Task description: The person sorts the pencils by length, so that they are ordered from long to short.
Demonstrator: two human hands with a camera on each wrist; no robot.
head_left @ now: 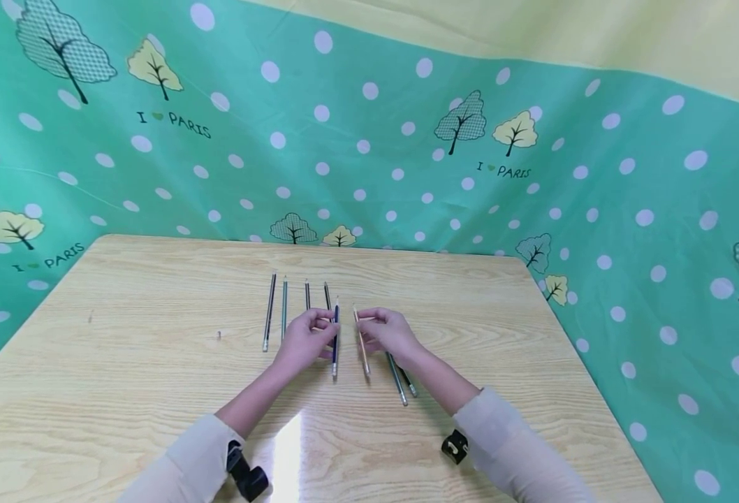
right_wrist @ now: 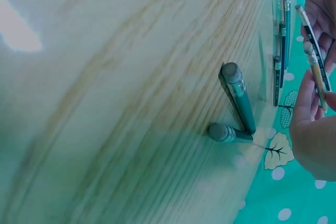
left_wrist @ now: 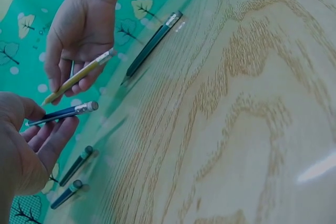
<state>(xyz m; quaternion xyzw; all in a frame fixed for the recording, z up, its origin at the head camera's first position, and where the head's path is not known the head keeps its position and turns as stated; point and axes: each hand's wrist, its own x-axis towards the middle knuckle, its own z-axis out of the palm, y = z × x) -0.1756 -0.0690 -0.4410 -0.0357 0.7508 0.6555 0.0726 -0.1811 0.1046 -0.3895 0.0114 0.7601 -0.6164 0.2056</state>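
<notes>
Between thumb and fingers my left hand (head_left: 307, 338) pinches a dark blue pencil (head_left: 335, 342), its eraser end toward me. A yellow pencil (head_left: 362, 347) is pinched in my right hand (head_left: 390, 332), a short gap to the right of the blue one. Both pencils are held above the table in the left wrist view. Beyond and left of my left hand lie several dark and green pencils (head_left: 269, 312), side by side and partly hidden by that hand. Under my right wrist a green pencil (head_left: 397, 379) and a darker pencil (head_left: 411, 383) lie close together.
The wooden table (head_left: 156, 391) carries all the loose pencils. A tiny dark scrap (head_left: 219, 335) lies left of the pencil row. A green dotted cloth (head_left: 369, 154) hangs behind the table and along its right side. Black wrist cameras (head_left: 247, 475) sit at both sleeves.
</notes>
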